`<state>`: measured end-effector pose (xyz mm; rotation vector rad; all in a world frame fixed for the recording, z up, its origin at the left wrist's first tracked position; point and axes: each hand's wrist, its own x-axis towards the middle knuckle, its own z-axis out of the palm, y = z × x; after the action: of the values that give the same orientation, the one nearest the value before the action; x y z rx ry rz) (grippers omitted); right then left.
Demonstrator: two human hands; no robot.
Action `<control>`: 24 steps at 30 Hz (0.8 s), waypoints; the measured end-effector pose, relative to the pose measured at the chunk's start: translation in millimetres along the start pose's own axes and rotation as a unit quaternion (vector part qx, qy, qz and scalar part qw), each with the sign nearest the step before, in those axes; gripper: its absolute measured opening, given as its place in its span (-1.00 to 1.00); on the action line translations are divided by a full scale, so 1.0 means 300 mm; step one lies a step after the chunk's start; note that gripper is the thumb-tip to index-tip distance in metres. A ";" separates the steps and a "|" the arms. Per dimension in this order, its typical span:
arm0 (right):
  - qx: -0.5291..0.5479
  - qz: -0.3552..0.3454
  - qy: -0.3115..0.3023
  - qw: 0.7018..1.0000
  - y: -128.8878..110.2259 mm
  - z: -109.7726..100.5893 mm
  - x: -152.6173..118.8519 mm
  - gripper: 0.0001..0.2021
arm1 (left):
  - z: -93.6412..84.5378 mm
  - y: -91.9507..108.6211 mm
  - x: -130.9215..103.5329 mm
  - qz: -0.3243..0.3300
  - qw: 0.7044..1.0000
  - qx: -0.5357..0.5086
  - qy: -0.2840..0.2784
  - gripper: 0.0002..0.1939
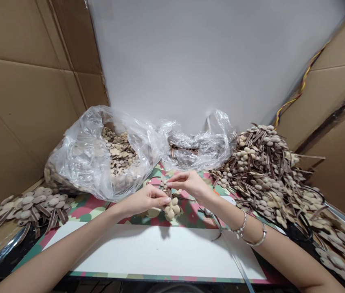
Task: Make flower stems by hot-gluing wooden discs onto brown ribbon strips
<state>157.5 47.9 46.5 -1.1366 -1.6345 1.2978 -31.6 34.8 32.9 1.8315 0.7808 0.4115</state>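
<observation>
In the head view, the beige flower-shaped piece (172, 209) lies just below your fingertips, its ribbon (169, 193) running upward. Your left hand (148, 199), nearer, pinches the piece's top edge; your right hand (192, 185) pinches the ribbon.

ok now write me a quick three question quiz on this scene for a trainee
1. True or false: bracelets circle the right forearm.
2. Whose fingers are right beside the round petals of the beige flower-shaped piece?
a) the left hand's
b) the right hand's
c) neither hand's
3. Fill in the missing word: the larger loose heap of beige pieces lies to the ____ of the clear plastic bag with its mouth open.

Key: 1 true; 2 a; 3 right
</observation>
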 end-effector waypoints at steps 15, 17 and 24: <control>0.011 -0.023 -0.007 1.000 -0.003 -0.011 -0.007 -0.74 | 0.016 0.030 -0.002 0.018 0.990 -0.131 0.039 -0.67; -0.007 -0.017 -0.009 1.000 -0.006 -0.045 -0.021 -0.69 | 0.011 0.040 -0.005 0.031 0.988 -0.136 0.064 -0.67; -0.043 0.067 -0.160 0.984 0.007 -0.095 -0.109 -0.69 | 0.006 0.038 -0.003 0.063 0.979 -0.144 0.130 -0.70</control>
<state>195.0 26.2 49.6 -1.1508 -1.8879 1.5755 -27.5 30.2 42.8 1.5761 0.7382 0.8162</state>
